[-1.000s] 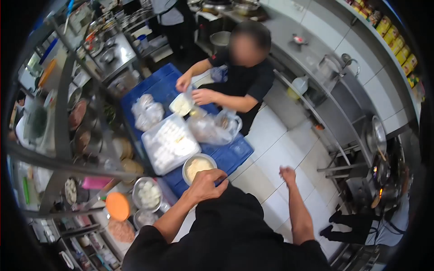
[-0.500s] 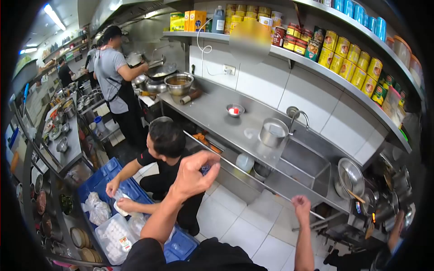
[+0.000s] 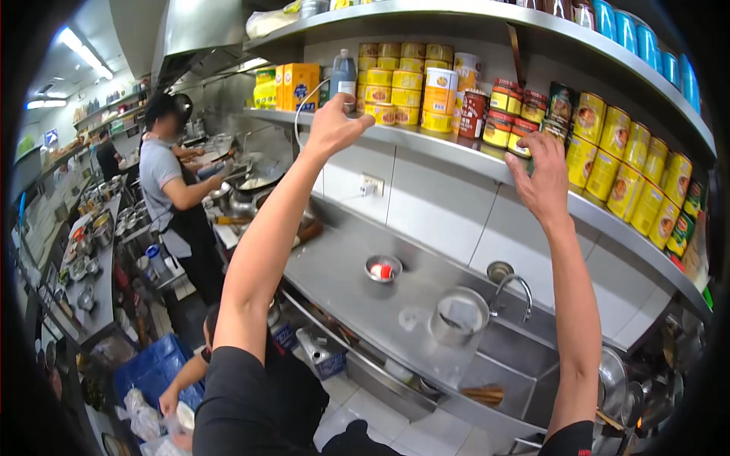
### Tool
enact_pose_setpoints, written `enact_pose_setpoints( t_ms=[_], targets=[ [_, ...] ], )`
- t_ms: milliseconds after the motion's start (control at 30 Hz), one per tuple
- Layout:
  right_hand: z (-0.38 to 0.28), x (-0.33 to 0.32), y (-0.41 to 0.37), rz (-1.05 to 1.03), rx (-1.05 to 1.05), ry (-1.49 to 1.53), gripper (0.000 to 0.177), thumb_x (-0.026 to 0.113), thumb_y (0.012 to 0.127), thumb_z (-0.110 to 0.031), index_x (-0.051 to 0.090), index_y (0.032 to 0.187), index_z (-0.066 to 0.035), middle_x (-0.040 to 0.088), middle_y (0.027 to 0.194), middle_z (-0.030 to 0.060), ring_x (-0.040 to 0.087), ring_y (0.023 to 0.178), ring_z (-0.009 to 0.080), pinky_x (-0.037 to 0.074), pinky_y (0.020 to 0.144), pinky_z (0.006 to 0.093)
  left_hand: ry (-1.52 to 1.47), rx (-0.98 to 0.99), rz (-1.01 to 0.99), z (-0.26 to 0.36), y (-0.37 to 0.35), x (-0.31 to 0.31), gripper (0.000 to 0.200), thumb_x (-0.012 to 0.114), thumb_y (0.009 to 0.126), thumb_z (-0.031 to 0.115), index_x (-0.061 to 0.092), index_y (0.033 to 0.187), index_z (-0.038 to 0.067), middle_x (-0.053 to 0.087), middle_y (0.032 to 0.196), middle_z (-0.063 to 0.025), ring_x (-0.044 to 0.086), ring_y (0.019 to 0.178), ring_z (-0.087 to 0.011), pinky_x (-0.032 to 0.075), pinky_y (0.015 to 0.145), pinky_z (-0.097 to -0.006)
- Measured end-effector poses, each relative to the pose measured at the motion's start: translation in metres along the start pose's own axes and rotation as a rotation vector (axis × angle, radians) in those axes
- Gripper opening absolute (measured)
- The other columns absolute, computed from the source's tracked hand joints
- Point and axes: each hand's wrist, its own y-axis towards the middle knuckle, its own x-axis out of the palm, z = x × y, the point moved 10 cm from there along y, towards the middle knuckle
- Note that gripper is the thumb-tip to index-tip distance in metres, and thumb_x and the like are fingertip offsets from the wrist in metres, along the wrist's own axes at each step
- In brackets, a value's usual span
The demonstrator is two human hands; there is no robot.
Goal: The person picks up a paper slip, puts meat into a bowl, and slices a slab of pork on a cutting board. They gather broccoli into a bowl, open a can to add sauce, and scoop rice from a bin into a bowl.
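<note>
Both my arms are raised toward the metal wall shelf [image 3: 426,140]. My left hand [image 3: 334,124] is at the shelf's front edge, thumb and fingers apart, beside a dark blue bottle [image 3: 344,74] and stacked yellow cans [image 3: 382,114]. Nothing shows between its fingers. My right hand [image 3: 541,176] is spread at the shelf edge, fingertips just in front of red-lidded jars [image 3: 499,128]. No object is visible in it; whether it touches a jar cannot be made out. More yellow cans [image 3: 601,171] stand to its right.
Below lies a steel counter [image 3: 342,258] with a small bowl [image 3: 382,268], a pot [image 3: 458,313], a faucet [image 3: 517,285] and a sink [image 3: 509,376]. A person in an apron [image 3: 179,190] stands at the stove. Another person's arm [image 3: 182,380] is low left, by a blue crate [image 3: 156,365].
Both my hands have risen from above the floor and counter front to the shelf. My left hand's curled fingers have opened. The view has tilted up, bringing the shelf closer.
</note>
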Motion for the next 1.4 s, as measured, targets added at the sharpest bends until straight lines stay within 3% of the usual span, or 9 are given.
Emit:
enact_pose_setpoints(
  t_ms=[200,367,567,733,867,933,1000,1233,1400],
  targets=[
    [0.04,0.039,-0.01,-0.015,0.291,-0.356,0.031,0.053,0.086,-0.035,0.056,0.098,-0.007,0.055,0.092,0.0098,0.053,0.089,0.0279,0.044,0.072,0.0396,0.107,-0.036,-0.24,-0.04,0.119,0.113,0.075,0.071,0.058,0.051,0.058,0.106,-0.005,0.062,0.103,-0.0226,0.059,0.097,-0.034,0.046,0.087,-0.0361],
    [0.042,0.041,-0.01,-0.005,0.283,-0.393,0.028,0.056,0.084,-0.033,0.057,0.097,-0.008,0.055,0.09,0.0073,0.053,0.084,0.0255,0.043,0.069,0.0376,0.215,-0.183,-0.42,-0.069,0.134,0.158,0.076,0.078,0.044,0.052,0.066,0.094,-0.004,0.064,0.103,-0.0172,0.064,0.087,-0.0213,0.049,0.08,-0.0287],
    [0.039,0.036,-0.011,0.047,0.257,-0.353,0.023,0.061,0.08,-0.029,0.06,0.09,-0.009,0.057,0.086,0.0056,0.053,0.081,0.0249,0.043,0.068,0.0371,-1.505,-0.14,-0.458,-0.036,0.104,0.117,0.037,0.052,0.08,0.026,0.054,0.105,-0.001,0.063,0.096,-0.0169,0.066,0.085,-0.0241,0.057,0.072,-0.0399],
    [0.011,0.01,-0.026,0.209,0.161,0.288,0.024,0.072,0.07,-0.019,0.061,0.09,-0.009,0.06,0.093,0.0056,0.053,0.087,0.0222,0.043,0.069,0.0322,-1.777,-0.086,-0.675,0.029,-0.004,0.071,0.071,0.039,0.085,0.052,0.047,0.114,-0.013,0.061,0.094,-0.0243,0.065,0.079,-0.0347,0.056,0.053,-0.0411],
    [-0.08,0.051,-0.056,-0.152,0.24,1.079,0.071,0.08,0.056,-0.019,0.05,0.12,-0.012,0.053,0.116,0.0061,0.05,0.089,0.0191,0.043,0.069,0.0307,-1.49,-0.278,-0.179,0.027,-0.119,0.036,0.065,0.056,0.078,0.046,0.048,0.116,-0.007,0.059,0.105,-0.0229,0.063,0.091,-0.0308,0.054,0.075,-0.0398],
    [-0.139,0.052,-0.075,-0.369,0.226,1.33,0.084,0.08,0.051,-0.012,0.044,0.127,-0.011,0.052,0.119,0.0083,0.052,0.093,0.0223,0.046,0.07,0.0323,-1.019,-0.125,-0.238,0.04,-0.188,0.009,0.071,0.073,0.064,0.037,0.048,0.116,-0.004,0.059,0.105,-0.0168,0.059,0.098,-0.0243,0.048,0.085,-0.0351],
    [-0.195,0.032,-0.102,-0.186,-0.17,1.318,0.075,0.08,0.052,-0.011,0.048,0.12,-0.008,0.054,0.115,0.0108,0.055,0.094,0.0256,0.048,0.069,0.0332,-0.493,-0.07,-0.11,0.068,-0.254,-0.037,0.091,0.086,0.046,0.026,0.041,0.121,-0.001,0.057,0.105,-0.0117,0.056,0.098,-0.0183,0.044,0.087,-0.0307],
    [-0.318,-0.065,-0.208,0.025,-0.267,1.77,0.055,0.08,0.057,-0.013,0.053,0.105,-0.006,0.057,0.108,0.0152,0.057,0.088,0.0307,0.047,0.073,0.0373,-0.505,-0.344,0.249,0.083,-0.456,-0.149,0.128,0.092,0.037,0.026,0.017,0.138,0.001,0.049,0.12,-0.0183,0.051,0.111,-0.0235,0.039,0.096,-0.0343],
    [-0.425,-0.149,-0.252,-0.497,-0.585,2.042,0.058,0.068,0.057,0.001,0.052,0.112,-0.004,0.055,0.113,0.015,0.056,0.095,0.0301,0.05,0.075,0.0364,-0.18,-0.702,0.351,0.105,-0.591,-0.236,0.083,0.085,0.046,0.027,0.05,0.116,0.0,0.058,0.105,-0.0075,0.055,0.096,-0.0133,0.043,0.088,-0.0275]
  ],
)
